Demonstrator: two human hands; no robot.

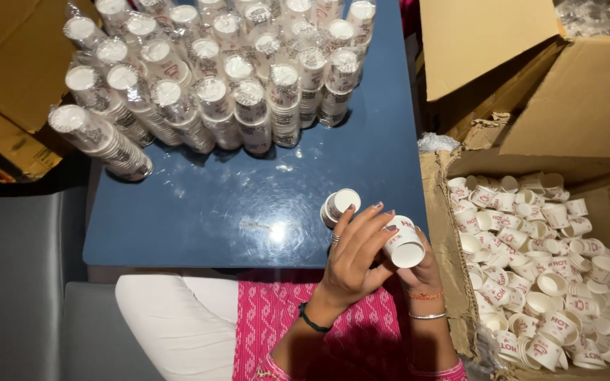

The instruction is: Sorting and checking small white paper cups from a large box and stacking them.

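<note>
My left hand (353,254), with a ring and a black wrist band, holds a short stack of small white paper cups (339,205) at its thumb side, just above the blue table (199,219). Its fingertips also rest on another white cup stack with red print (404,245). My right hand (425,274), wearing bangles, grips that second stack from below and is mostly hidden behind the left hand. Both hands hover at the table's near right corner, over my lap in pink patterned cloth (277,317).
Several tall plastic-wrapped sleeves of cups (213,77) crowd the table's far side. An open cardboard box (443,212) on the right is full of loose cups (545,268). More cardboard (8,77) stands at the left, above a grey seat (22,282).
</note>
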